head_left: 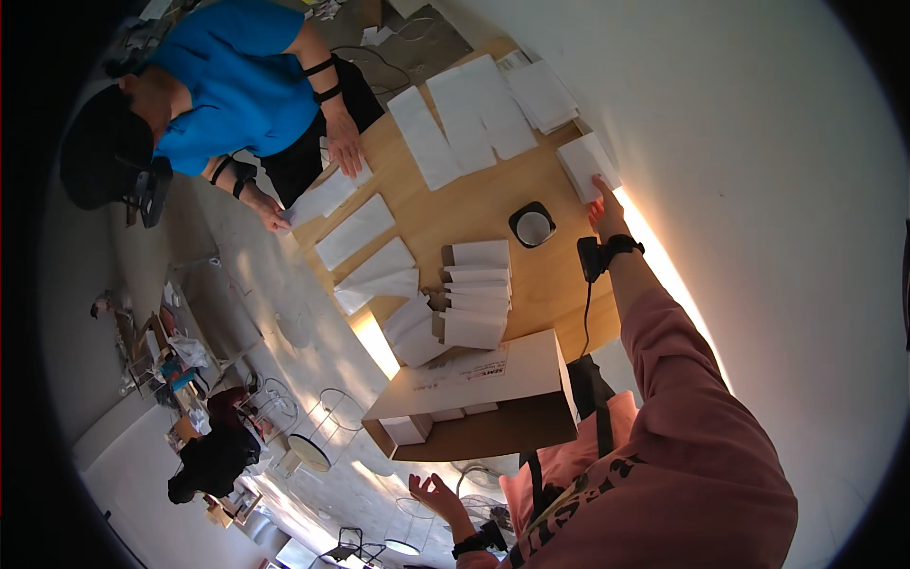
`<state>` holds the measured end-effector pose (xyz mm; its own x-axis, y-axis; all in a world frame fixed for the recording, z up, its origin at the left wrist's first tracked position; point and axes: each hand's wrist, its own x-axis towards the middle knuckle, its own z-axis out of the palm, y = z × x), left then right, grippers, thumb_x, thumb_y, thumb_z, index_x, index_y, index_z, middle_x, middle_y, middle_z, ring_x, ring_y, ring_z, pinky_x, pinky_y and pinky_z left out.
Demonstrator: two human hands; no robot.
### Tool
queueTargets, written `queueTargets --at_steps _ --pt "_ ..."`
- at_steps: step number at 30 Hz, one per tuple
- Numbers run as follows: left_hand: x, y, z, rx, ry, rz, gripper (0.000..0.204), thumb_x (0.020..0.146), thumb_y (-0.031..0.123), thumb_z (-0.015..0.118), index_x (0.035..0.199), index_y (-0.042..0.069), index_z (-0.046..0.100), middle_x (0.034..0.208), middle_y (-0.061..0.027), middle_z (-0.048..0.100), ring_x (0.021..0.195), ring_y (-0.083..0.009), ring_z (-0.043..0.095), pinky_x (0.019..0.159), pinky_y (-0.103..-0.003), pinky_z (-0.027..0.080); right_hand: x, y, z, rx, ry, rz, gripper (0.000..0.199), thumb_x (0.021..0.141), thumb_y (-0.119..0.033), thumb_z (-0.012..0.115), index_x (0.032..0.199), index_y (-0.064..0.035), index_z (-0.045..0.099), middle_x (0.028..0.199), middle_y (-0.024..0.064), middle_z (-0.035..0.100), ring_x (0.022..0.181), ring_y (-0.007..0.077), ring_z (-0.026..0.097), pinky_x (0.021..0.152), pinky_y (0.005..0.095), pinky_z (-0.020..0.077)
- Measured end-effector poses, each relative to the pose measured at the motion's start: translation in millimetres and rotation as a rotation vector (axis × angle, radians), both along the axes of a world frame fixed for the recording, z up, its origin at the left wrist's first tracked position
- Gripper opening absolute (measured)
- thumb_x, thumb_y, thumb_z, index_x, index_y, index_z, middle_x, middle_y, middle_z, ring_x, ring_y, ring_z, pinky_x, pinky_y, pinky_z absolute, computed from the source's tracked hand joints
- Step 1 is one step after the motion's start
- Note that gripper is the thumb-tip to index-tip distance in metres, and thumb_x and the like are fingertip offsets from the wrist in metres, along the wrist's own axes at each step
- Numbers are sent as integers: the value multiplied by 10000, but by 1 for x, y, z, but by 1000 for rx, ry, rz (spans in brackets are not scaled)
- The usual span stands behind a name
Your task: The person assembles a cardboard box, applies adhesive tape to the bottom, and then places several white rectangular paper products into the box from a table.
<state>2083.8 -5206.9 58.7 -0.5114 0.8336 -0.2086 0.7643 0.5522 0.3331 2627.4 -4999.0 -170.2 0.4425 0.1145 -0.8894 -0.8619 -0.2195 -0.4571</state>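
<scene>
At the table's far right edge, my right hand (pixel 607 211) is closed on the near edge of a small white box (pixel 588 163). My left hand (pixel 438 497) is held low beside an open brown carton (pixel 474 384), fingers apart and holding nothing. Inside the carton are a few small white boxes (pixel 406 430). Beyond it, a row of white boxes with open ends (pixel 477 294) lies overlapping on the wooden table (pixel 445 213). Between that row and my right hand stands a black, rounded-square holder with a pale round top (pixel 533 226).
Flat white pieces (pixel 354 231) and stacked white sheets (pixel 464 119) cover parts of the table. Across from me, a person in a blue shirt (pixel 242 81) handles a white flat piece (pixel 327 196). A wall (pixel 749 190) rises close on the right. A black cable (pixel 587 318) hangs from my right wrist device.
</scene>
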Motion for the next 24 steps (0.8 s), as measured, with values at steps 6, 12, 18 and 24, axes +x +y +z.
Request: queueTargets --at_steps 6,12,18,24 --pt "18 8 3 -30 23 7 448 816 19 565 1221 26 370 1225 -138 406 900 -218 530 634 -308 469 2 3 -1 40 11 -79 516 575 -385 809 941 -147 534 742 -14 484 671 102 430 634 248 344" --pt "5 7 0 -42 -59 60 427 827 31 547 1218 25 376 1234 -130 404 908 -217 532 632 -311 473 -3 -10 4 194 9 -152 575 571 -302 830 1025 -130 521 978 35 474 930 155 437 812 317 374" --pt "-3 22 14 39 -165 16 437 826 46 552 1227 28 378 1209 -119 424 895 -208 533 648 -305 466 -16 -66 56 359 -13 -93 569 674 -274 772 1128 -80 488 1058 71 520 990 198 499 875 351 415" --pt "-2 47 43 186 -394 -165 421 829 74 571 1217 36 410 1165 -107 475 919 -205 539 719 -312 446 -50 -158 200 458 -211 228 505 774 -268 677 1162 -25 464 1017 63 528 956 180 529 819 315 462"
